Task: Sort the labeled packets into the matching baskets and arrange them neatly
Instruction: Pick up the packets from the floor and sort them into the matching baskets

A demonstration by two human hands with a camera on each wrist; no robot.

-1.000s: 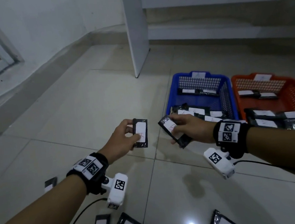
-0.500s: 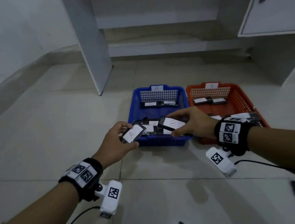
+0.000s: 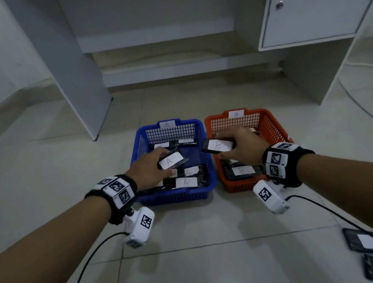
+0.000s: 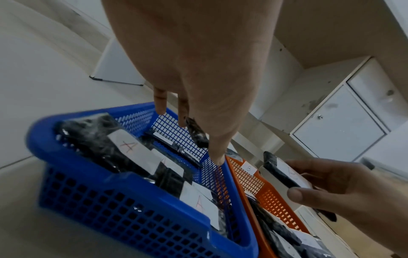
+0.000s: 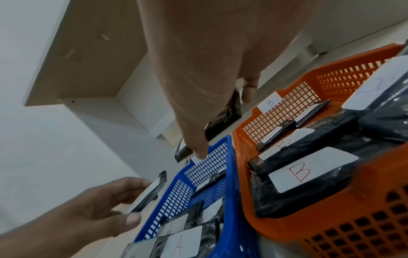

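Note:
My left hand (image 3: 153, 170) pinches a black packet with a white label marked A (image 3: 171, 161) over the blue basket (image 3: 207, 185), which carries an A tag on its far wall. My right hand (image 3: 240, 147) grips a black packet labelled B (image 3: 217, 145) above the gap between the blue basket and the orange basket (image 3: 275, 125), tagged B. Several A packets (image 3: 185, 182) lie in the blue basket and several B packets (image 3: 242, 170) in the orange one. The left wrist view shows the held A packet (image 4: 197, 133) under my fingers (image 4: 160, 103) and the B packet (image 4: 280, 171).
Loose black packets (image 3: 371, 242) lie on the tiled floor at the lower right. White cabinet panels stand behind the baskets, with a cupboard door (image 3: 309, 1) at the upper right. Cables trail from both wrist cameras across the floor.
Both hands have carried their packets forward from over the bare floor to above the baskets. The head view has swung so the baskets sit centred.

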